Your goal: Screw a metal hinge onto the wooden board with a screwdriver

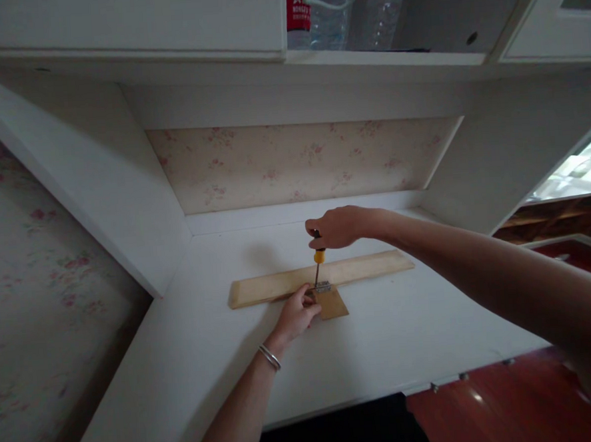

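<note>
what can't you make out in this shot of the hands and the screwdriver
Head view only:
- Screwdriver handle top: hidden inside the right hand.
- Screwdriver tip and any screw on the hinge: too small.
- Left hand fingertips: blurred against the small wood piece.
- Bottles on the shelf: cut off by the top edge.

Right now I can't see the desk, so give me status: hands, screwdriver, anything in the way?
Right hand grips screwdriver upright, tip on metal hinge. Left hand steadies hinge and small wooden piece against long wooden strip. Nothing blocking.

White lettering, partly "NONG", stood on the red label of a water bottle on the shelf
</note>
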{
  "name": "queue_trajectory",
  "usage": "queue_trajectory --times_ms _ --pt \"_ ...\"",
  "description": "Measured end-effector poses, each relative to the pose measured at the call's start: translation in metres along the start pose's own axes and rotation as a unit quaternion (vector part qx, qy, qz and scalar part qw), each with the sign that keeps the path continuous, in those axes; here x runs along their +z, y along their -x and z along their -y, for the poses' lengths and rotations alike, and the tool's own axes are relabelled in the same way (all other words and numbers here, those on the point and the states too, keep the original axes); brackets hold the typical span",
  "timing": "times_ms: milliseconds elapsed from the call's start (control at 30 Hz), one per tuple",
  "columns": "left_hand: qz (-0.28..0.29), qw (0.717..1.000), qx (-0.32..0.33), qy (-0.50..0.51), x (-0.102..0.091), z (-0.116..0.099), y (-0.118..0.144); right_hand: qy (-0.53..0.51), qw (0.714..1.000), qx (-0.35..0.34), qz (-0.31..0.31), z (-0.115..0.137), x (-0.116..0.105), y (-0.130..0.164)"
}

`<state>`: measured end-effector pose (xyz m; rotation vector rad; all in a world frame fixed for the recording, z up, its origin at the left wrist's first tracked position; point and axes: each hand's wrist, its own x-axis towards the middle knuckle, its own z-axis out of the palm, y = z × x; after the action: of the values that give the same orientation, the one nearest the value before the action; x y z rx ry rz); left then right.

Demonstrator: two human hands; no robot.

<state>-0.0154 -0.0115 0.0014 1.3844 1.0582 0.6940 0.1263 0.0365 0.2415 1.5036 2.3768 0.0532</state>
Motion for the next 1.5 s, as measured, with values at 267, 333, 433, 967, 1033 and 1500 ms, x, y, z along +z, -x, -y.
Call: queue_trajectory --times_ms 267,333,433,967,1033,1500 --pt "-0.003 1.0 0.005 -0.004 0.0 0.005 -0.002 0.021 1.0 0.014 -0.01 0.0 0.0 -0.005" --pt "-0.002 1.0 0.004 -0.002 0.0 0.005 -0.002 0.002 0.999 -0.034 -0.009 -0.001 -0.001 -0.004" --pt "0.0 1.0 0.002 -0.003 0.0 0.002 -0.001 -0.012 0.998 -0.065 -0.013 -0.002 -0.003 -0.004" --pt "0.004 1.0 0.009 -0.001 0.0 0.002 -0.001 -0.031 0.995 -0.079 0.044 -0.01 -0.01 -0.001" --pt "0.0 1.0 0.009 -0.004 0.0 0.002 -0.001 -0.008 1.0 -0.017 0.025 -0.005 -0.007 -0.003" --pt "0.003 1.0 0.008 -0.003 -0.001 0.003 -0.001 -0.028 0.998 0.009 0.062 -0.003 -0.004 -0.001"
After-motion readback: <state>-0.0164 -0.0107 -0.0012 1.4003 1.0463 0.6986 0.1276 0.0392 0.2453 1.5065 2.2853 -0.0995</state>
